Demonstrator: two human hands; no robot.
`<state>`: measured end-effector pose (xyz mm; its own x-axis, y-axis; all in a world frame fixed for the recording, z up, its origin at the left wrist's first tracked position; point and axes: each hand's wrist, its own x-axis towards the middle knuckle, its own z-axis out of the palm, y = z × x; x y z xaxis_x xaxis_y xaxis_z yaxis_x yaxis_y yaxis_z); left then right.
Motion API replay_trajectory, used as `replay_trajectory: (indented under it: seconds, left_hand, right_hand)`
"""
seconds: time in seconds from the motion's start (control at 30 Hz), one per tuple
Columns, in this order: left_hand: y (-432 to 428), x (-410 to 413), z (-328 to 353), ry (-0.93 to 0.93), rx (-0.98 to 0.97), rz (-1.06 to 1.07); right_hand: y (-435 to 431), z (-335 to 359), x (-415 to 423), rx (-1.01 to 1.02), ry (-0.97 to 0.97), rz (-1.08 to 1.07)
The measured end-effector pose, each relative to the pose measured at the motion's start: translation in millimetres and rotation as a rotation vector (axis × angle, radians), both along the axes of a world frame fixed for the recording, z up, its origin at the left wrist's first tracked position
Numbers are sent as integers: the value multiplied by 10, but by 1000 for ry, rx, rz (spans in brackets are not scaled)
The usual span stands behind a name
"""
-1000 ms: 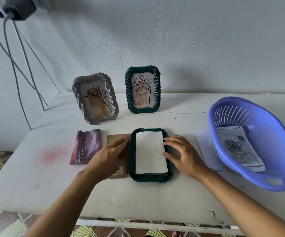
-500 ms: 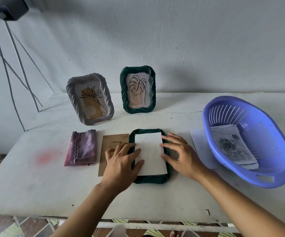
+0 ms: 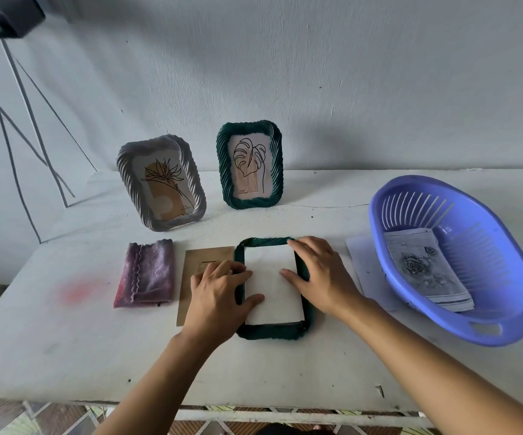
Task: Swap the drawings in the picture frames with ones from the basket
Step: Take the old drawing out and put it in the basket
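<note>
A dark green frame [image 3: 272, 332] lies face down on the table with a white sheet [image 3: 271, 288] in its back opening. My left hand [image 3: 219, 293] rests flat over the frame's left edge, its thumb on the sheet. On the frame's right edge lies my right hand [image 3: 320, 274], with straight fingers touching the sheet. A brown backing board [image 3: 197, 262] sits just left of the frame, partly under my left hand. Upright at the back stand a grey frame [image 3: 161, 183] with a flower drawing and a green frame [image 3: 249, 166] with a leaf drawing. The purple basket [image 3: 502, 321] at the right holds rose drawings [image 3: 423, 268].
A folded purple cloth [image 3: 147, 274] lies left of the backing board. A loose white sheet [image 3: 360, 262] pokes out from under the basket's left side. Cables [image 3: 12, 136] hang down the wall at the far left. The table's front edge [image 3: 254, 406] runs below my forearms.
My left hand has moved right, off the backing board and onto the frame's left edge and the sheet. My right hand has shifted slightly further onto the sheet.
</note>
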<state>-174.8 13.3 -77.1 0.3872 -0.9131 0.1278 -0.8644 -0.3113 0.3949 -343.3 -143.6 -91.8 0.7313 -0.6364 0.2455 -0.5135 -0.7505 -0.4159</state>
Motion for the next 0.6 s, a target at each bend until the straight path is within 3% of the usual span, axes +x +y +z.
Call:
replay_trajectory:
  seconds: [0.2, 0.43, 0.6]
  left_hand:
    - [-13, 56, 1, -11, -8, -19]
    - [-77, 200, 1, 67, 46, -43]
    - [-126, 274, 60, 150, 47, -68]
  right_hand:
    - [-58, 107, 179, -63, 161, -14]
    - [-129, 173, 222, 91, 113, -25]
    - [-132, 167, 202, 134, -54, -44]
